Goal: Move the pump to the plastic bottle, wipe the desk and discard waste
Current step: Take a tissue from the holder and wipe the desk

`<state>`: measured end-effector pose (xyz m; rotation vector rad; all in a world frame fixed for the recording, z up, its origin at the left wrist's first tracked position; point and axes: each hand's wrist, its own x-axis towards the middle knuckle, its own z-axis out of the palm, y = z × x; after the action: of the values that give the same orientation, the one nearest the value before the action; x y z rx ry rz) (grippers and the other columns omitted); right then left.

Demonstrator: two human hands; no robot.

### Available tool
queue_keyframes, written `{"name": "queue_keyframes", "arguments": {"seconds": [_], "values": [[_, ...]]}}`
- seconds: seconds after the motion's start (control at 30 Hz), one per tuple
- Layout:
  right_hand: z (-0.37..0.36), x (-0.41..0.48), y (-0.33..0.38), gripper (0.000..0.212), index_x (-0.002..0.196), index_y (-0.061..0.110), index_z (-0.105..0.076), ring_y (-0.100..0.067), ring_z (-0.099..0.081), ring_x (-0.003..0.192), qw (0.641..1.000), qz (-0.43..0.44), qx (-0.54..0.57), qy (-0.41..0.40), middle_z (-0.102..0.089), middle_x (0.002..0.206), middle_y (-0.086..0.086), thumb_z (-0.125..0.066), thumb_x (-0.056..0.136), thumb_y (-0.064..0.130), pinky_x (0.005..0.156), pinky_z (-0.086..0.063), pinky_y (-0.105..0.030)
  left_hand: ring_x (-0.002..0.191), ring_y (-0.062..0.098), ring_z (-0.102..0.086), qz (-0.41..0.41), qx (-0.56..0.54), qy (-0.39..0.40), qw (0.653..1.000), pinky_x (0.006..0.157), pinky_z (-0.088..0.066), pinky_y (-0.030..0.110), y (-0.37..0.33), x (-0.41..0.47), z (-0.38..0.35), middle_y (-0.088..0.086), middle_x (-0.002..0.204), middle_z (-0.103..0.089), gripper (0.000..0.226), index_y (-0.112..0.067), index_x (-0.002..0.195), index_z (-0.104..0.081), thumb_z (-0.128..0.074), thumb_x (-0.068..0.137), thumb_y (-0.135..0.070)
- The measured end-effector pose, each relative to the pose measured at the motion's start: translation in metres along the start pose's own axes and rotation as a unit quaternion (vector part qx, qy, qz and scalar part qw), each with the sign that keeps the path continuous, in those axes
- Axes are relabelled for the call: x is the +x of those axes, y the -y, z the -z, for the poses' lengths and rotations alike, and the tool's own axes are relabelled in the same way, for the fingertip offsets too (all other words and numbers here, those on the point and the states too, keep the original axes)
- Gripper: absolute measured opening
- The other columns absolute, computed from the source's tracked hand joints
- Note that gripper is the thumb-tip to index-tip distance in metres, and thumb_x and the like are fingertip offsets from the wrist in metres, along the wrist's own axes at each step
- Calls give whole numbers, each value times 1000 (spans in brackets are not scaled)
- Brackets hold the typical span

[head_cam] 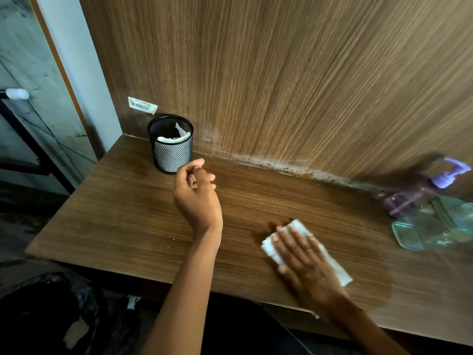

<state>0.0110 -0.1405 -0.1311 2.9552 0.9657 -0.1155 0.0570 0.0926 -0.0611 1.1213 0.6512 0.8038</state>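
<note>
Wood-grain desk (143, 216), back panel (281, 73) rising behind it. Right hand (304, 262) flat, fingers spread, pressing a white tissue (297, 228) onto the desk; darker damp patch around it. Left hand (197, 193) hovers above the desk, fingers loosely curled, holding nothing, just beside a black mesh cup (171, 144) with crumpled white paper (176, 137) inside. Far right, blurred: purple pump (448, 174) on a purple bottle (401, 201), a clear plastic bottle (430, 226) beside it. Black bin bag (51, 311) below the desk's left edge.
</note>
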Motion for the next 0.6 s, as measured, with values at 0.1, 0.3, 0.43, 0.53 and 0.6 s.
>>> {"name": "queue_keyframes", "arguments": {"seconds": [0.1, 0.3, 0.43, 0.53, 0.6], "values": [[4, 6, -46, 58, 143, 42, 14, -6, 14, 143, 988, -149, 47, -12, 8, 157, 13, 13, 88, 60, 114, 8, -29, 58, 10, -53, 12, 6, 25, 1000, 46, -40, 11, 3, -4, -2, 15, 86, -61, 17, -9, 95, -61, -46, 90, -4], [17, 112, -27, 56, 147, 27, 8, -21, 17, 144, 962, -258, 85, 39, 16, 158, 3, -15, 99, 43, 116, 7, -50, 61, 10, -55, 10, 37, 60, 997, 46, -40, 9, 7, -9, -7, 13, 87, -64, 17, -10, 95, -63, -47, 91, -6], [13, 121, 27, 63, 148, 25, 4, -22, 12, 145, 989, -129, 68, 27, 11, 158, 2, -2, 93, 55, 116, 5, -49, 57, 3, -55, 10, 45, 67, 997, 45, -39, 8, 10, -12, -14, 13, 85, -62, 18, -9, 94, -62, -46, 91, -4], [9, 63, 40, 70, 148, 25, -15, -23, -7, 146, 999, -20, 33, -14, -13, 157, 3, 4, 91, 61, 114, -5, -46, 51, -1, -53, 13, 42, 68, 997, 44, -38, 9, 12, -13, -17, 14, 83, -61, 19, -10, 92, -61, -44, 90, -2], [2, 19, 16, 61, 146, 26, -24, -20, -15, 144, 1000, -14, 6, -3, -27, 153, 3, -5, 95, 56, 110, -12, -41, 54, 3, -52, 19, 40, 66, 997, 44, -38, 9, 11, -13, -17, 15, 84, -61, 19, -10, 91, -61, -45, 89, -2]]}}
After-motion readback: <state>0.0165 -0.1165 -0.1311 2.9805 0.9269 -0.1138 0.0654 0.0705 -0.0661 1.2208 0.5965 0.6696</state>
